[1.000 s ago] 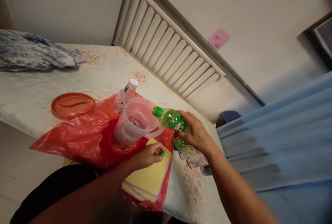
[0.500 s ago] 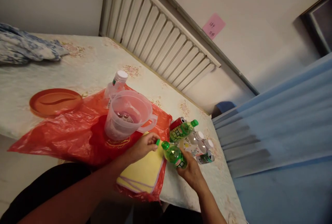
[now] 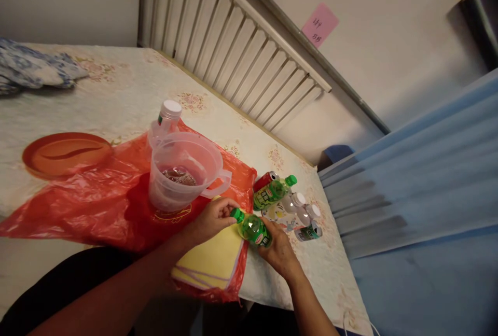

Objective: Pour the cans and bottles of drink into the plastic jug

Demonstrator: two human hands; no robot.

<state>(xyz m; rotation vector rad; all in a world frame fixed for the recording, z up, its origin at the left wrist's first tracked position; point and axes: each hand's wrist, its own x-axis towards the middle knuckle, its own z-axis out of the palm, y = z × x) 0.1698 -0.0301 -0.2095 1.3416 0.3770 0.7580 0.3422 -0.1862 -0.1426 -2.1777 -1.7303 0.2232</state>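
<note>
My right hand (image 3: 278, 253) is wrapped around the body of a green plastic drink bottle (image 3: 254, 231), which is tilted with its neck toward my left hand. With thumb and fingers pinched, my left hand (image 3: 213, 218) grips the green bottle cap (image 3: 237, 215) at the bottle's mouth. Whether the cap is threaded on, I cannot tell. Below my hands lies a folded yellow cloth (image 3: 210, 255) with a purple edge. Just beyond my left hand stands a translucent plastic measuring jug (image 3: 171, 196), with dark, bubbly liquid in it.
A red plastic bag (image 3: 97, 196) lies under the jug and cloth. Behind the jug is a clear white-capped bottle (image 3: 167, 118); left is an orange lid (image 3: 68, 154). To the right are another green bottle (image 3: 272, 193), a red can (image 3: 265, 180), clear bottles (image 3: 305, 215) and a dark can (image 3: 308, 232).
The bottle in my right hand has moved left and slightly up, so its mouth now meets the cap in my left hand. Before, cap and bottle were apart.
</note>
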